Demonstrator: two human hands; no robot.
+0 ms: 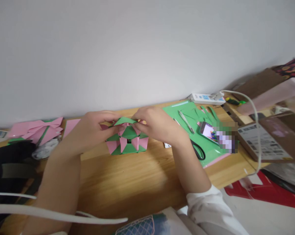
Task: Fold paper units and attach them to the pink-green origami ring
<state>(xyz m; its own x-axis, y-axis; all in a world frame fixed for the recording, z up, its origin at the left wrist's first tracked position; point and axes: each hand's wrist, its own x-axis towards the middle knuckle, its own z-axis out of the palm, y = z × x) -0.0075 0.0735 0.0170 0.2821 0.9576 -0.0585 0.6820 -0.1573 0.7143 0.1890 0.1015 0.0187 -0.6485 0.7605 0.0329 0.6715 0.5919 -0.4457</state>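
Observation:
A pink and green folded-paper model [129, 141] stands on the wooden table between my two hands, built of several interlocked pieces with a small dark gap in its front. My left hand [98, 125] grips its upper left side, thumb and fingers bent against the paper. From the other side my right hand [153, 122] pinches the top right edge. A green paper flap [124, 120] rises at the top, between the fingertips of both hands. The back of the model is hidden by my fingers.
Pink folded paper [43, 129] lies at the left by a clear plastic bag [46, 148]. On the right, green sheets [208, 160] bear a pen [186, 121], black-handled scissors [198, 150] and a phone [209, 132]. Behind them are a power strip [203, 98] and a cardboard box [282, 137] with a cable.

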